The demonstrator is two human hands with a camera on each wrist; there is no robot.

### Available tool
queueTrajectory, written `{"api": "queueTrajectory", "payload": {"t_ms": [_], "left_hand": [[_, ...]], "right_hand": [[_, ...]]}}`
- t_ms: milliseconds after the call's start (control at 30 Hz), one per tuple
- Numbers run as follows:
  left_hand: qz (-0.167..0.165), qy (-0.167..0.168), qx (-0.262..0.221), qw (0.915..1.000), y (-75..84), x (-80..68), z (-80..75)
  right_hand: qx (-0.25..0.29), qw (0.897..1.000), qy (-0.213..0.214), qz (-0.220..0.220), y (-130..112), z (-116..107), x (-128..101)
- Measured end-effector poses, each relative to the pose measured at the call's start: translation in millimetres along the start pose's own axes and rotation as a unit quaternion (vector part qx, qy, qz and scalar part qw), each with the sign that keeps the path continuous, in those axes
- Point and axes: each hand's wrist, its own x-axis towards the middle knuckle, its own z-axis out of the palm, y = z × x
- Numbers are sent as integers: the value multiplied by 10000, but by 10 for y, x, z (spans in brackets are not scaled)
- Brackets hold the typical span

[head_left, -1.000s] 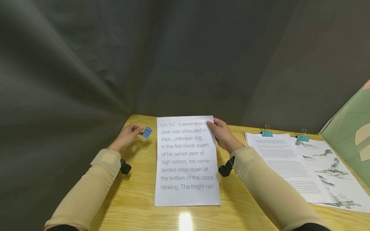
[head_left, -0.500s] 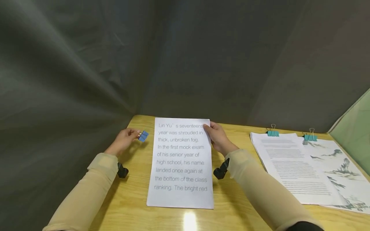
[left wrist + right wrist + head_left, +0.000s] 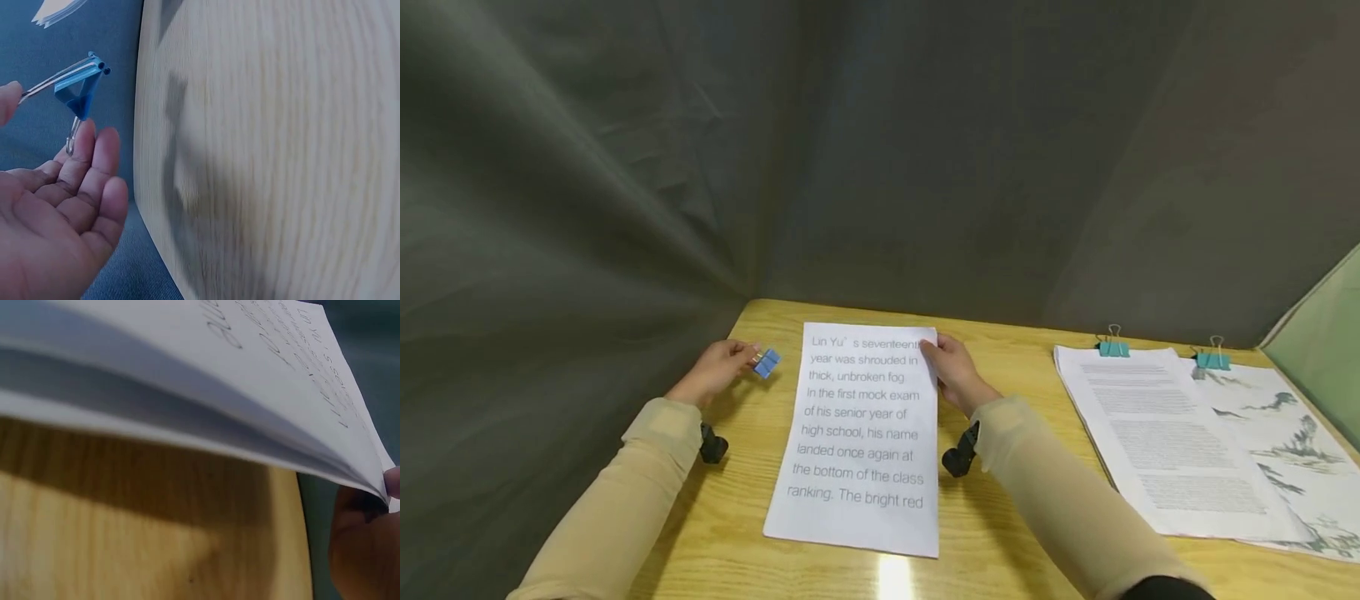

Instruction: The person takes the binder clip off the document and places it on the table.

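A white printed sheaf of paper [image 3: 859,433] lies on the wooden table [image 3: 1000,533] in front of me. My right hand [image 3: 951,371] pinches its top right corner, and the right wrist view shows that edge of the paper [image 3: 206,394] lifted off the wood, with several sheets in it. My left hand [image 3: 718,371] is left of the paper and pinches the wire handles of a small blue binder clip [image 3: 767,363] between thumb and fingers. In the left wrist view the blue binder clip [image 3: 80,84] hangs above the table edge, its jaws closed on nothing.
Two more stacks of paper [image 3: 1157,433] lie at the right, one printed with text and one with an ink landscape [image 3: 1285,442], each held by a teal binder clip [image 3: 1113,347] at its top. Dark grey cloth [image 3: 625,167] hangs behind and left of the table.
The paper has slid toward me and its lower end has swung left. My right hand stayed on its corner, and my left hand with the blue clip drew slightly left and back.
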Motion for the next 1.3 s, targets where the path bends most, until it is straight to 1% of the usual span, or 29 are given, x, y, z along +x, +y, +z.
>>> {"api": "queueTrajectory", "payload": {"t_ms": [133,233,300,500,733,900,1167,1300], "left_hand": [[-205,8,90,9997,-26,15,-18],[-406,34,87,9991,-45,8,-28],[-476,37,48,9989,-54,-1,-35],[-473,57,11,9989,-66,3,-40],[-621,-1,114,9980,-173,-8,-81],[-637,-39,180,9978,-232,-8,-86],[-691,-74,225,9973,-248,19,-81],[-697,-94,237,9972,-262,34,-78]], "right_hand": [[100,9998,133,143,65,29,21],[130,9997,123,188,95,78,43],[127,9996,119,221,100,119,55],[53,9990,268,345,88,178,74],[-48,9996,114,269,100,243,99],[-31,9998,134,168,146,280,136],[-58,9996,188,199,161,321,196],[-184,9994,234,190,169,344,220]]}}
